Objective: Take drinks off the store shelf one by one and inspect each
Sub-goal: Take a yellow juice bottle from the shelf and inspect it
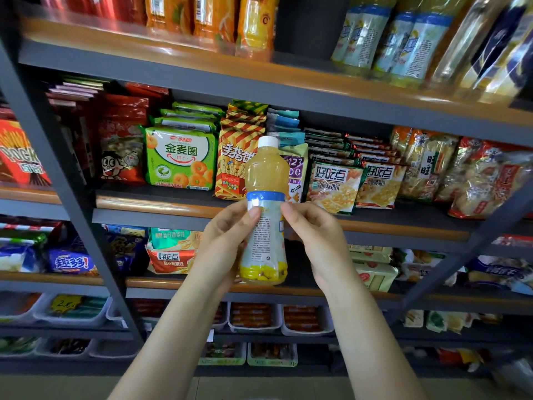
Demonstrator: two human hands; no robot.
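Observation:
A clear bottle of pale yellow drink (pixel 266 174) with a white cap and a blue-edged label stands upright in front of me, its printed back label facing me. My left hand (pixel 222 243) grips the bottle's lower half from the left, thumb across the label. My right hand (pixel 315 238) holds it from the right, thumb near the label's top edge. Yellow pulp lies at the bottle's bottom. More bottles of the same drink (pixel 403 39) stand on the top shelf at the right, beside orange drink bottles (pixel 253 21).
Dark metal shelving (pixel 178 215) with wooden edges fills the view. Snack bags (pixel 180 160) crowd the middle shelves behind the bottle. White trays (pixel 253 316) of packets sit on the lower shelves. A slanted upright post (pixel 57 174) runs down the left.

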